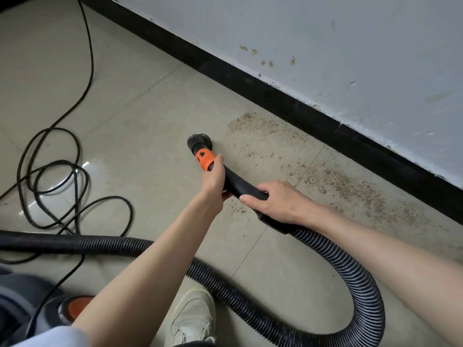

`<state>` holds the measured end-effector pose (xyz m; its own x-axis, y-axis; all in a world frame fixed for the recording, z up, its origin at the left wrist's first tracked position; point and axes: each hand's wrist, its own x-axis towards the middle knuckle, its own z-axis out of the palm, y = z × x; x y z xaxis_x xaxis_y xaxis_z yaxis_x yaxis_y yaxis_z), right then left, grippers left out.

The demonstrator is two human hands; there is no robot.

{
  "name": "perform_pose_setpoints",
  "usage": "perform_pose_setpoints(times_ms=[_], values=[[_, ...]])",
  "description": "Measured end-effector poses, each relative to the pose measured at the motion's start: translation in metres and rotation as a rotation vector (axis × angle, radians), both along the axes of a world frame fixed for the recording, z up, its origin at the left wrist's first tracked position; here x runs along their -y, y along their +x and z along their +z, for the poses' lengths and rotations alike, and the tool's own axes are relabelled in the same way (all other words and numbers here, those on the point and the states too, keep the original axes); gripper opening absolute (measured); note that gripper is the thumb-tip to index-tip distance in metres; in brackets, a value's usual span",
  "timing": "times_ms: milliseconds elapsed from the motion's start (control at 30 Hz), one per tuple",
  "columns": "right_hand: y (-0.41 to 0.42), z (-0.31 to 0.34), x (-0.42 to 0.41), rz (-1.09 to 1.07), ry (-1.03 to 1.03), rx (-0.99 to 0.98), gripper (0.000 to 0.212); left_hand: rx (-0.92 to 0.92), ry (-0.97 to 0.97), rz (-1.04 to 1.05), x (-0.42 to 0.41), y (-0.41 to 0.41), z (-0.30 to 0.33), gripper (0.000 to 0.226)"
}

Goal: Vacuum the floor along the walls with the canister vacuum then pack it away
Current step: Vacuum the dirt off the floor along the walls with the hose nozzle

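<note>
Beside the black skirting board (275, 96), both hands grip a smooth curved wand (240, 182): left hand (213, 179) near its orange collar, right hand (278, 204) above the ribbed hose (350, 279); the round nozzle (198, 142) meets gritty tile.

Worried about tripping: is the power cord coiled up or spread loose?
Spread loose: the power cord lies in untidy loops on the floor.

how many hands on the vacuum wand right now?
2. The left hand grips the wand just behind the orange collar; the right hand grips it further back, where the ribbed hose begins.
</note>
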<state>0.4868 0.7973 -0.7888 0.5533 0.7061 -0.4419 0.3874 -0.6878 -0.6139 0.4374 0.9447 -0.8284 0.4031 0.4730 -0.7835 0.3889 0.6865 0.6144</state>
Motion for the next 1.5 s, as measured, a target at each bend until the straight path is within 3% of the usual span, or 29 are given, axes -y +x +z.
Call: perform_pose_setpoints(times_ms=[133, 600, 1133, 1500], values=[[-0.005, 0.004, 0.006, 0.044, -0.033, 0.007, 0.046, -0.052, 0.062, 0.009, 0.003, -0.008, -0.006, 0.057], [-0.009, 0.001, 0.040, 0.063, -0.122, 0.134, 0.053, 0.018, 0.069, -0.095, 0.036, -0.008, -0.013, 0.034], [0.042, -0.014, 0.012, -0.047, -0.112, 0.205, 0.059, 0.014, 0.060, -0.198, 0.005, 0.062, -0.011, 0.040], [0.089, -0.025, -0.019, -0.223, -0.063, 0.122, 0.058, -0.004, 0.091, -0.313, -0.023, 0.130, -0.004, 0.030]])
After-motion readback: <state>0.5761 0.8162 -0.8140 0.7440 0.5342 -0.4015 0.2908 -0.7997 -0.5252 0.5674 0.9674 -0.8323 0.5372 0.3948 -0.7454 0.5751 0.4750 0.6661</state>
